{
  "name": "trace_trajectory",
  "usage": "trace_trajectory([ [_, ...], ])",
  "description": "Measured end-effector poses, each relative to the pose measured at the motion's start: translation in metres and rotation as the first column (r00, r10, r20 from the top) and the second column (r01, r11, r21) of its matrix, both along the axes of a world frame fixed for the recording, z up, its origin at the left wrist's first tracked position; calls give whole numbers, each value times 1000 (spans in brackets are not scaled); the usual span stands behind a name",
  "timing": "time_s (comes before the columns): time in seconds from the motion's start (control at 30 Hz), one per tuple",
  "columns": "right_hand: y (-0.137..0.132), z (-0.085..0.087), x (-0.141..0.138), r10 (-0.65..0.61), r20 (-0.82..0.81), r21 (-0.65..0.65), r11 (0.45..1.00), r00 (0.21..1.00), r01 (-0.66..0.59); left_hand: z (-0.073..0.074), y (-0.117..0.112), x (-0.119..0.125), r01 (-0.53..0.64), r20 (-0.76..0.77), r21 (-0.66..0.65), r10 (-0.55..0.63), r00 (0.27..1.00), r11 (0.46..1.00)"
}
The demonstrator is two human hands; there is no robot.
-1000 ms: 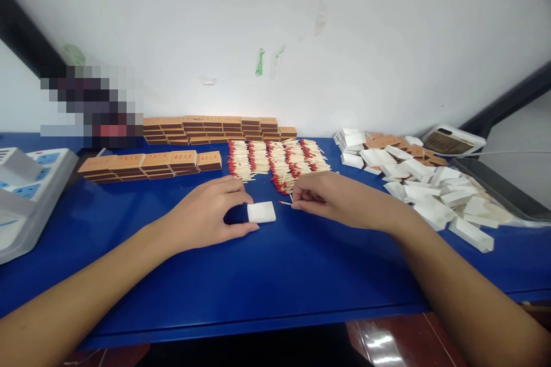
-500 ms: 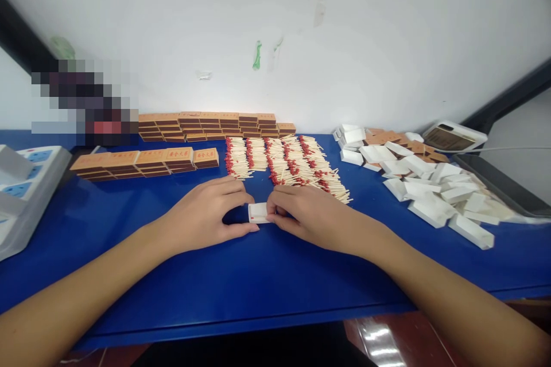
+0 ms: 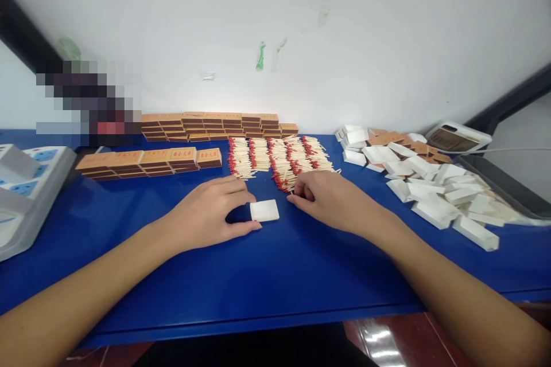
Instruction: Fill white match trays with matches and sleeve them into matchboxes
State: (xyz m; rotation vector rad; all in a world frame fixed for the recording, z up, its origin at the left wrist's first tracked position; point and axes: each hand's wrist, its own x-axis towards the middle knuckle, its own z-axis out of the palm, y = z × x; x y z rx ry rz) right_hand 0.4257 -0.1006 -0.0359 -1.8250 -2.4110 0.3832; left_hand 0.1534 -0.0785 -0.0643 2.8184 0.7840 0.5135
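The small white tray [image 3: 266, 211] lies flat near the middle of the blue surface [image 3: 258, 281]. Its long axis goes from left to right, almost parallel to the front edge, and one short end points to the left hand [image 3: 215, 212]. This hand makes a wide C shape; its thumb and forefinger hold the tray at the two long sides, by the left end. The right hand [image 3: 331, 198] is beyond the other short end, apart from the tray, with curled fingers and the thumb close to them; whether it has a match, I cannot tell.

Behind are the matches [image 3: 297, 155], thin pale sticks with red heads, in piled bands. Along the rear edge stand orange matchboxes [image 3: 215, 120] with dark brown sides. Toward the right rear corner, smooth white trays [image 3: 430, 213], straight-sided and oblong, are heaped at many angles.
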Motion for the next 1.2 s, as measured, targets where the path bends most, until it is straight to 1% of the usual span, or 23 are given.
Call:
trace_trajectory([
  [0.17,-4,-1,1,5,24,-96,995,1000,-3,0,0,-1,-9,-2,-1,9,1000,1000],
  [0.3,-6,3,4,55,22,-117,992,998,-52,-1,2,-1,-5,4,-1,5,1000,1000],
  [0.47,-6,5,3,92,-22,-68,993,995,-94,-1,2,-1,-8,4,-1,8,1000,1000],
  [0.63,-10,-2,2,254,-127,30,967,959,-252,0,1,0,-20,-3,4,20,1000,1000],
  [0.7,-11,-5,0,300,-156,68,954,941,-292,0,1,0,-20,-4,4,20,1000,1000],
  [0.83,-14,-6,-10,320,-154,99,946,935,-307,-2,0,-1,-7,0,13,7,1000,1000],
  [0.97,-20,-8,-24,350,-34,113,932,936,-345,-1,-1,-1,16,6,27,-16,1000,1000],
  [1.03,-22,-10,-27,369,-1,110,924,930,-366,-1,-1,0,21,16,40,-22,1000,999],
  [1.1,-22,-10,-26,380,-21,110,920,925,-375,0,-1,0,25,22,49,-26,999,998],
  [1.2,-17,-6,-14,374,-85,144,922,924,-360,0,-1,0,21,20,58,-23,1000,998],
])
